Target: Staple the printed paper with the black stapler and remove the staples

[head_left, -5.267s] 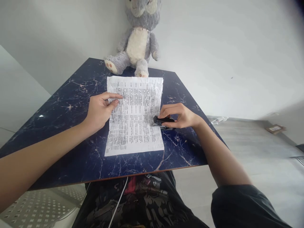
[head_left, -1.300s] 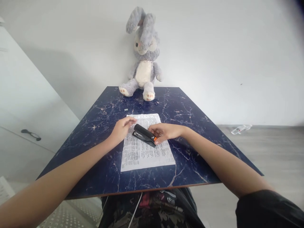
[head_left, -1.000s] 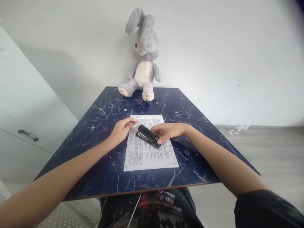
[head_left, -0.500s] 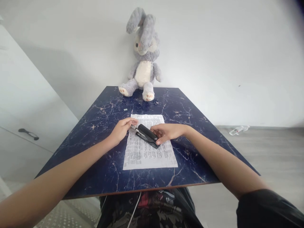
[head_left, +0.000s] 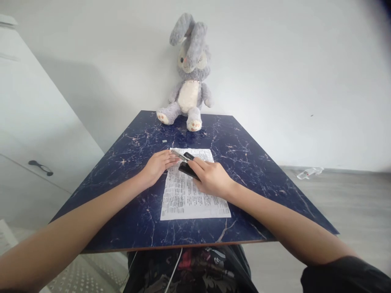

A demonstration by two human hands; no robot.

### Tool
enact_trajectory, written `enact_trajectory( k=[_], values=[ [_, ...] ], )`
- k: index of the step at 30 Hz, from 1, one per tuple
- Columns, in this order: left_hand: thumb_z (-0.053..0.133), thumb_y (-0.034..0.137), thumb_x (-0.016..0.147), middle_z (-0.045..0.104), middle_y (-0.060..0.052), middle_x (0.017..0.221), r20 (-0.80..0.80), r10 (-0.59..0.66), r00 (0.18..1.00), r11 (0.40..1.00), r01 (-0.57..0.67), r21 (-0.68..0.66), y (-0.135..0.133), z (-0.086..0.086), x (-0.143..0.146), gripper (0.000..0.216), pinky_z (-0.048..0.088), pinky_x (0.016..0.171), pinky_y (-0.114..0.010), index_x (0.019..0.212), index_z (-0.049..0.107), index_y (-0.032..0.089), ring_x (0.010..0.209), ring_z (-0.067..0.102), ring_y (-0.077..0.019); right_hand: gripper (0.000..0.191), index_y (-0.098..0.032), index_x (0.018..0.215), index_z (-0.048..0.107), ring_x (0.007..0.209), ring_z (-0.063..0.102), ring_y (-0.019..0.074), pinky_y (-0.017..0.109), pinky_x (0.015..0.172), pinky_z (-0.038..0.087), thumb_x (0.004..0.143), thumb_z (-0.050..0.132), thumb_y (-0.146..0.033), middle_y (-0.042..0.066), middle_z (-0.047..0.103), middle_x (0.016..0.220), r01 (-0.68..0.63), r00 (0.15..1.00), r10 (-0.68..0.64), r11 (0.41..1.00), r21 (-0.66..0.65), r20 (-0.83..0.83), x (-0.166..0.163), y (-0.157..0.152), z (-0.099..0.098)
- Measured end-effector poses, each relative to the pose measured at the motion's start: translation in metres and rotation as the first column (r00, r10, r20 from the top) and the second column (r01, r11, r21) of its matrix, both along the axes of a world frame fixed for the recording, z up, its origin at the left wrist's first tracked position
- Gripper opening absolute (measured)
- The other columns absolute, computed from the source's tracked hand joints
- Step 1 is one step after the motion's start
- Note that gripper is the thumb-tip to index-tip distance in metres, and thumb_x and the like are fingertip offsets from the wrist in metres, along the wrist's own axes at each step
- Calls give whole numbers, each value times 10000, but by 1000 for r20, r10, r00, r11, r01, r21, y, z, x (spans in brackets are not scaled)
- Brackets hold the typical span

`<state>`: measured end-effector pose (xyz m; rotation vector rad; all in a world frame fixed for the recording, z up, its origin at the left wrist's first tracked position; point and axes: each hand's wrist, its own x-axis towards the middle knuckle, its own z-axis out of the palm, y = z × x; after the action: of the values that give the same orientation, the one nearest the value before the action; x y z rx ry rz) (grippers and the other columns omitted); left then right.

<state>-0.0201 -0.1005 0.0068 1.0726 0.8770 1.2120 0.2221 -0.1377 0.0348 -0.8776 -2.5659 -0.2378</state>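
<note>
A black stapler (head_left: 190,170) is over the upper part of a printed sheet of paper (head_left: 195,205), its parts spread apart and a silvery metal strip (head_left: 179,155) sticking out toward the upper left. My right hand (head_left: 212,177) is closed around the stapler from the right, covering its rear part. At the sheet's upper left edge rests my left hand (head_left: 160,165), its fingers stretched out beside the metal strip. Whether those fingertips touch the strip, I cannot tell.
The dark blue marbled table (head_left: 122,195) carries a grey plush rabbit (head_left: 189,95) at its far edge, against the wall. A small pale piece (head_left: 164,141) lies beyond the sheet. To the left is a white cabinet (head_left: 30,122); clear plastic packaging (head_left: 310,173) lies on the floor at right.
My right hand has changed its grip, now wrapping over the stapler from the near right side. The stapler has turned and its parts stand further apart. My left hand stays near the sheet's edge.
</note>
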Motion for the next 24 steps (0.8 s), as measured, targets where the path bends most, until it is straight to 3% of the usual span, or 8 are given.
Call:
enact_trajectory(
  k=[2,4,11,16,20,24],
  values=[
    [693,316,961,780,-162,1132,85,-60,995,997,64,-51,-1,3,0,192,559,1081,-457,1003,736,134,1102,748,-268,275,-154,1159,609,693,529,162,332,556,328,971,440,-44,79,667,988,15,996,-30,986,167,88,0,0,0],
    [664,329,998,768,-174,1211,98,-116,988,990,123,-67,-2,5,1,211,567,1080,-458,1062,730,139,1135,743,-267,309,-164,1153,621,675,523,161,346,559,341,1012,389,-17,69,670,949,20,988,-57,968,250,142,0,0,0],
    [745,338,970,781,-151,1153,-12,-184,983,983,184,-29,-4,6,3,194,553,1113,-437,964,725,146,1148,743,-257,316,-179,1047,650,648,513,148,351,570,369,1051,380,-15,50,678,922,10,967,-94,943,334,239,-3,-2,1],
    [749,292,964,776,-145,1182,-31,-195,980,981,194,-31,-3,6,3,202,538,1132,-430,1087,763,133,1117,747,-235,306,-183,1017,645,653,509,150,359,575,357,1057,390,-17,41,672,905,-21,963,-79,931,365,258,-5,-5,3],
    [768,264,936,784,-152,1146,-52,-173,984,984,170,-56,-4,6,2,171,553,1112,-423,1024,787,119,1062,757,-228,309,-166,1041,650,657,520,153,357,580,346,1043,390,0,46,670,905,-8,964,-90,931,365,251,-6,-5,3],
    [783,269,907,790,-152,1081,-136,-80,988,996,74,-48,-4,4,2,176,623,988,-429,1004,793,122,957,767,-232,254,-156,1085,638,669,533,158,344,560,307,975,459,-13,69,682,964,78,982,-108,980,185,158,-2,0,1]
  ],
)
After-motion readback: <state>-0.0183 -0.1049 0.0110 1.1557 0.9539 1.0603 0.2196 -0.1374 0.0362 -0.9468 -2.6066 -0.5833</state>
